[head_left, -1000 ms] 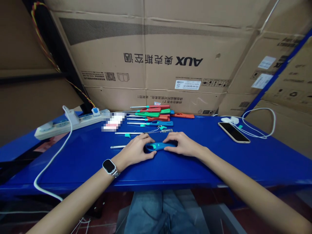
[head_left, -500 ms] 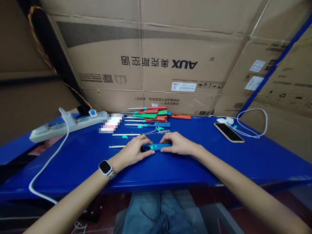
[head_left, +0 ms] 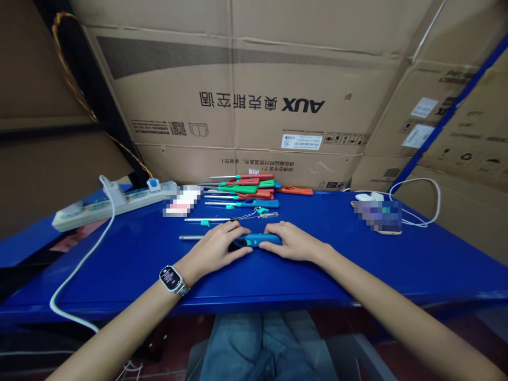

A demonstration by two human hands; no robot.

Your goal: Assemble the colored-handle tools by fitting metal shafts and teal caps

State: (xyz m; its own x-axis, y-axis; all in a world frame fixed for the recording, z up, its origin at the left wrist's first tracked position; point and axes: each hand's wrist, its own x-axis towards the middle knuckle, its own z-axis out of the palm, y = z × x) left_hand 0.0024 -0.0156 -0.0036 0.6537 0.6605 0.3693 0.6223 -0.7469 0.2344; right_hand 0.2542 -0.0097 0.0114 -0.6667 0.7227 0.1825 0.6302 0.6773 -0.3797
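Observation:
A blue long-necked lighter lies crosswise between my hands, its metal tube pointing left. My left hand is closed around its trigger end, fingers behind and thumb in front. My right hand grips the right end of the handle the same way. Just beyond them lie the inner parts of a lighter: a bare metal tube, a small turquoise piece, thin wires and a clear fuel tank. Another blue lighter rests behind these parts.
Several red, green and orange lighters are piled against the cardboard wall. A power strip with a white cable stands at the left. At the right lie a phone and a white charging cable. The blue table's front edge is near me.
The phone screen and my watch face have lit up. Both hands keep hold of the blue lighter, with the right hand a little further over its handle. The view has shifted slightly.

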